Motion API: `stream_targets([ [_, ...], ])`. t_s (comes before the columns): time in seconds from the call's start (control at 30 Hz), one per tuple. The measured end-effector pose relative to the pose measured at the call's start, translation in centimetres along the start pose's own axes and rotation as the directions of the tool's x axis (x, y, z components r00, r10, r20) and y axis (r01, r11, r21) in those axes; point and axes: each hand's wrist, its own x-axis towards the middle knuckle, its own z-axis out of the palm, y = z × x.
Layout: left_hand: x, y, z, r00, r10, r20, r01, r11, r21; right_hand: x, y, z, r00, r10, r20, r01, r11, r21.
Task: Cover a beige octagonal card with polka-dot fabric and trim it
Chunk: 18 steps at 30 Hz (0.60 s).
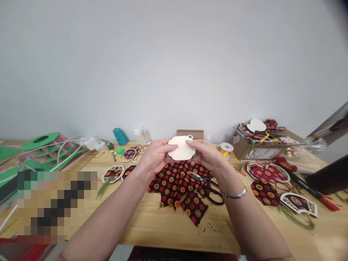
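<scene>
A cream, scallop-edged flat piece (181, 149) with a small loop at its top is held up over the middle of the table. My left hand (157, 156) grips its left side, thumb on the face. On its right side my right hand (208, 154) pinches it the same way; a silver bracelet circles that wrist. Beneath both hands lies black fabric with red and orange round motifs (174, 181), bunched, with a pointed part toward the front. Black-handled scissors (214, 194) rest partly on the fabric, blades toward the left.
A cardboard box (244, 148) of patterned pieces stands back right, beside a yellow thread spool (226, 149). Finished-looking ornaments (299, 203) lie right. Teal thread (120, 136), a clear bottle (145, 135) and a screwdriver (111, 150) are back left; green felt (43, 141) is far left.
</scene>
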Motion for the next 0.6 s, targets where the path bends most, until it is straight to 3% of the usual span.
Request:
stream_targets([
  [0.23, 1.4, -0.4, 0.2, 0.993, 0.037, 0.114, -0.037, 0.999, 0.002, -0.6, -0.2, 0.1, 0.981, -0.149, -0.126, 0.132, 0.982, -0.132],
  [0.4, 1.2, 0.0, 0.0, 0.977, -0.004, 0.215, 0.006, 1.000, -0.007, -0.3, -0.5, -0.1, 0.989, -0.056, -0.135, 0.058, 0.998, 0.010],
  [0.6, 1.1, 0.1, -0.1, 0.979, -0.031, 0.200, 0.036, 0.999, -0.022, -0.3, -0.8, 0.1, 0.989, -0.008, -0.146, 0.018, 0.998, 0.067],
])
